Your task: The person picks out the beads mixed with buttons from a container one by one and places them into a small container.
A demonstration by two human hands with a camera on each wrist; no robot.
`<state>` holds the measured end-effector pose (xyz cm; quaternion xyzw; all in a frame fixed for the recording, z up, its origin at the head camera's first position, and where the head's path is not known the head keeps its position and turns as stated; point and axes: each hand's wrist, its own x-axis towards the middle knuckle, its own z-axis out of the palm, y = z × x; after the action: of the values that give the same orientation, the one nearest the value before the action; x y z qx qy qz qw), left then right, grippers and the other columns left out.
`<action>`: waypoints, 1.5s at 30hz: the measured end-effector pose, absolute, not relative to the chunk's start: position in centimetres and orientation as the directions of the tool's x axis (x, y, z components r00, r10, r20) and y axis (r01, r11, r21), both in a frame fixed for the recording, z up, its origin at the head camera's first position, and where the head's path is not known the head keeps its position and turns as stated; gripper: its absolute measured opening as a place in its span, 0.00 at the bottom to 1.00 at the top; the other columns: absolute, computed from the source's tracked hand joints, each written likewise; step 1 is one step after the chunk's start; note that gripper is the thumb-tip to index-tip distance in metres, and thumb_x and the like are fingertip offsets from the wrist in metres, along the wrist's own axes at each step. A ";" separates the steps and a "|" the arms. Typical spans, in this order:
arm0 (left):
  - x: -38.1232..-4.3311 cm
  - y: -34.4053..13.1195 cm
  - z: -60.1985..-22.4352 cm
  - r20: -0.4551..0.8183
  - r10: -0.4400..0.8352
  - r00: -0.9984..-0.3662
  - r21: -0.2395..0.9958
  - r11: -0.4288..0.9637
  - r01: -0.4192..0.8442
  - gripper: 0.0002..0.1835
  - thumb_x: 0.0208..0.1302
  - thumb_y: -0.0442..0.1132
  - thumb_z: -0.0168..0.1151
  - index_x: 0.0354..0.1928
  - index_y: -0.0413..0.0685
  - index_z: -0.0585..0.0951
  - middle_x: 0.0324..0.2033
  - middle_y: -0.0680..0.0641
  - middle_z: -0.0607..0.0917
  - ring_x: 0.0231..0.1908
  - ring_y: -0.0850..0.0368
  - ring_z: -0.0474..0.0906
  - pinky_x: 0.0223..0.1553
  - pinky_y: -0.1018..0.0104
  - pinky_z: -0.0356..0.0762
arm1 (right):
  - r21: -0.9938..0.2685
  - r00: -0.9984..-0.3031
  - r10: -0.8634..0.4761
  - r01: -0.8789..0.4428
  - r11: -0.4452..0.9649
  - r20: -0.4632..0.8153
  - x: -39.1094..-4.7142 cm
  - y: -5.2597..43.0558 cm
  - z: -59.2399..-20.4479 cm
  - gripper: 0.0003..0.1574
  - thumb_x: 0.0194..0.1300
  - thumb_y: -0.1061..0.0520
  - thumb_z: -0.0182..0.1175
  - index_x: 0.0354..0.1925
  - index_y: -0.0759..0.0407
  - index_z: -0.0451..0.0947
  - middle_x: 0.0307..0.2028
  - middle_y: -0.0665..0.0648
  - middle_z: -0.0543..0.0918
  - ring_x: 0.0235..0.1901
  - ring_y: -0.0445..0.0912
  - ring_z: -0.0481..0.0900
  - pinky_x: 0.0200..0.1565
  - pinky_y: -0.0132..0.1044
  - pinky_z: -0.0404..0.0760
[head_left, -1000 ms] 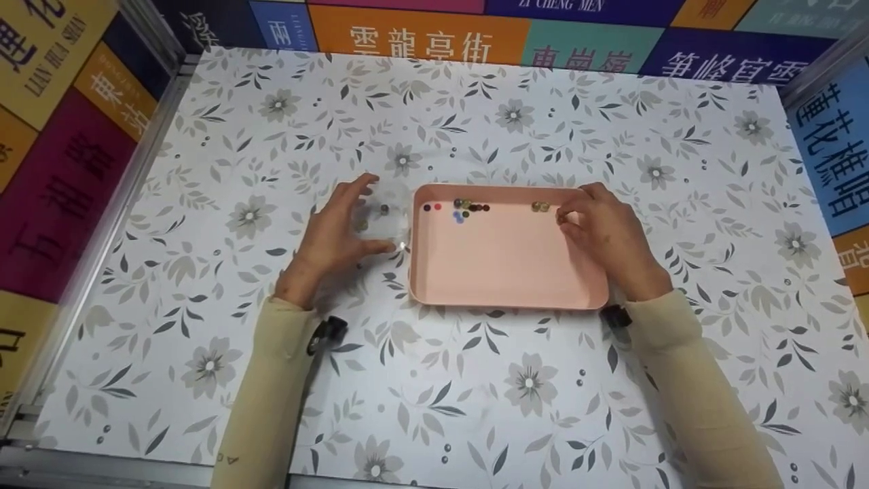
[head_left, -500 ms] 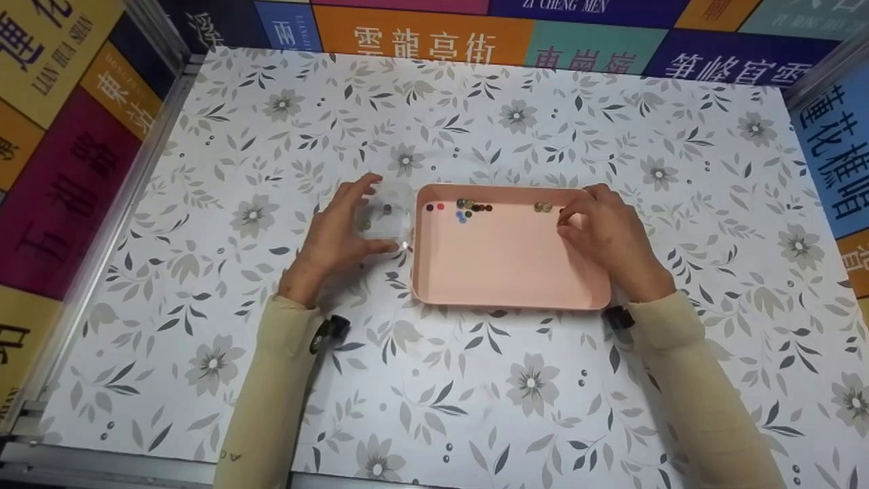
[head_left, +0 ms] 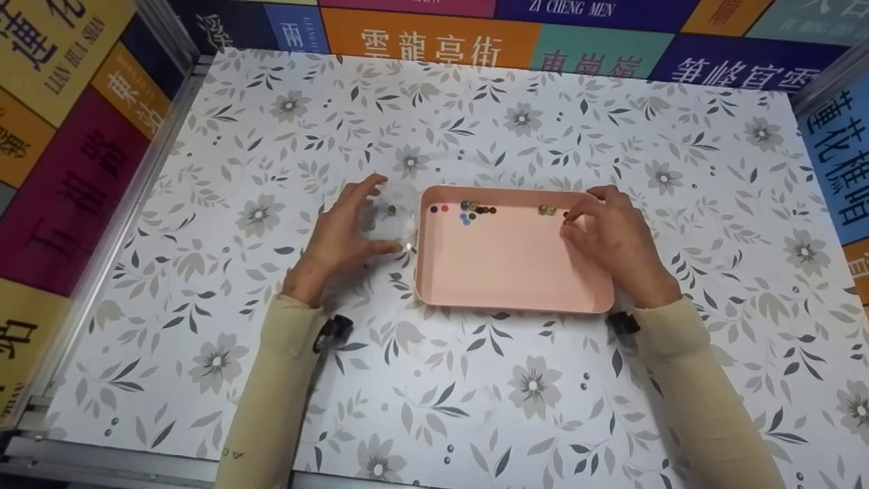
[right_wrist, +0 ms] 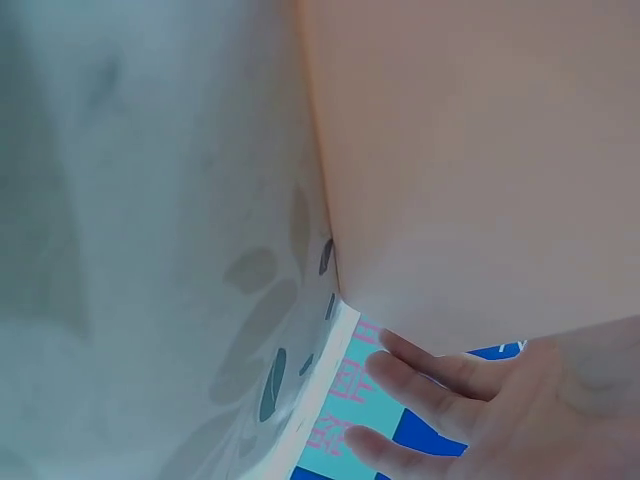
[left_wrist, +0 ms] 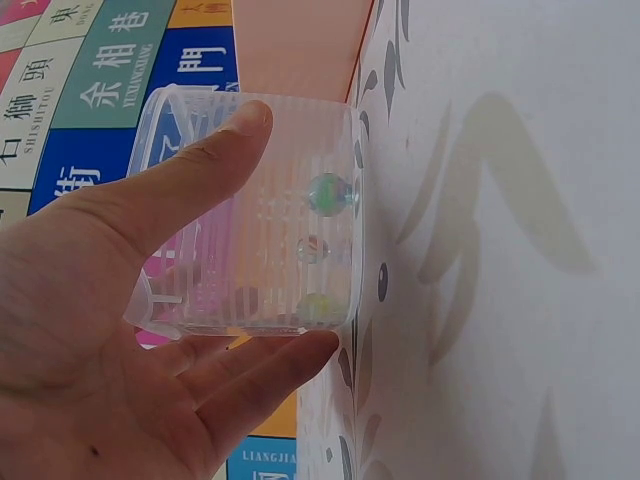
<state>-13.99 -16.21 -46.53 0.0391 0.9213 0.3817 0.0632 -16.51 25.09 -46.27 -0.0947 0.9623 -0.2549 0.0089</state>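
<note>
In the head view, my left hand (head_left: pixel 339 231) grips a clear ribbed plastic box (head_left: pixel 400 227) from its left side. The left wrist view shows the thumb along one wall, fingers around the opposite one, and a few glass marbles inside, including a blue-green marble (left_wrist: pixel 329 194). My right hand (head_left: pixel 618 234) reaches over the right wall of a pink tray (head_left: pixel 509 272). Its thumb and index finger are bent close together beside a dark marble (head_left: pixel 566 214); I cannot tell whether they pinch it. In the right wrist view, its other fingers (right_wrist: pixel 420 395) extend outside the tray.
Along the tray's far side lie several more marbles: a red marble (head_left: pixel 445 208), a blue marble (head_left: pixel 465 219), brown marbles (head_left: pixel 487 210) and yellowish marbles (head_left: pixel 546 210). The tray and box stand side by side on a floral-patterned table (head_left: pixel 380 380), with lettered panels (head_left: pixel 434 41) behind.
The head view has shifted slightly. My right index fingertip has moved a little, and the dark marble now shows on its far side. My left hand stays around the box.
</note>
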 end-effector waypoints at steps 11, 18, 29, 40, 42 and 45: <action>-13.9 -16.2 -46.7 -0.072 0.125 -0.990 0.705 0.708 0.038 0.59 0.45 0.45 0.87 0.79 0.65 0.62 0.70 0.47 0.73 0.68 0.43 0.75 0.71 0.46 0.74 | -0.476 -0.976 -0.185 -0.219 0.852 0.118 -16.2 24.8 -45.7 0.06 0.65 0.58 0.71 0.42 0.54 0.88 0.68 0.69 0.75 0.65 0.71 0.73 0.62 0.69 0.73; -14.0 -16.2 -46.7 -0.057 0.134 -0.989 0.686 0.725 0.058 0.58 0.46 0.48 0.87 0.78 0.64 0.63 0.69 0.46 0.74 0.66 0.43 0.76 0.69 0.46 0.75 | -0.452 -0.955 -0.215 -0.287 0.844 0.205 -16.1 24.6 -45.6 0.07 0.65 0.58 0.70 0.43 0.55 0.88 0.64 0.69 0.78 0.62 0.70 0.75 0.58 0.67 0.75; -14.2 -16.2 -46.8 -0.044 0.142 -0.989 0.691 0.720 0.073 0.58 0.45 0.46 0.87 0.78 0.62 0.63 0.69 0.45 0.74 0.64 0.42 0.77 0.67 0.46 0.76 | -0.463 -0.974 -0.167 -0.219 0.859 0.151 -16.1 24.2 -45.3 0.10 0.66 0.56 0.70 0.46 0.55 0.88 0.67 0.66 0.76 0.66 0.68 0.73 0.64 0.66 0.72; -14.3 -16.3 -46.8 -0.036 0.163 -0.986 0.694 0.714 0.092 0.59 0.45 0.47 0.87 0.79 0.60 0.62 0.69 0.44 0.74 0.66 0.41 0.76 0.68 0.44 0.75 | -0.469 -0.957 -0.196 -0.277 0.838 0.215 -15.8 23.6 -44.9 0.08 0.66 0.57 0.71 0.43 0.57 0.88 0.63 0.66 0.79 0.63 0.68 0.76 0.62 0.64 0.74; -14.2 -16.3 -46.8 -0.034 0.161 -0.986 0.695 0.713 0.093 0.59 0.46 0.47 0.87 0.79 0.60 0.62 0.69 0.45 0.74 0.66 0.41 0.76 0.68 0.44 0.75 | -0.471 -0.952 -0.207 -0.292 0.832 0.225 -15.8 23.5 -44.9 0.08 0.65 0.57 0.71 0.43 0.58 0.88 0.63 0.67 0.80 0.62 0.68 0.76 0.62 0.64 0.74; -14.0 -16.3 -46.7 -0.032 0.158 -0.987 0.697 0.711 0.091 0.58 0.46 0.48 0.87 0.79 0.62 0.62 0.69 0.45 0.74 0.66 0.42 0.76 0.69 0.43 0.74 | -0.477 -0.949 -0.218 -0.304 0.825 0.228 -15.7 23.2 -44.7 0.09 0.65 0.58 0.72 0.44 0.59 0.88 0.63 0.67 0.80 0.63 0.68 0.76 0.62 0.64 0.74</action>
<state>-14.02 -16.31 -46.67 0.0675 0.9238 0.3742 0.0446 -15.69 23.24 -44.69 -0.1373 0.9516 -0.2625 -0.0820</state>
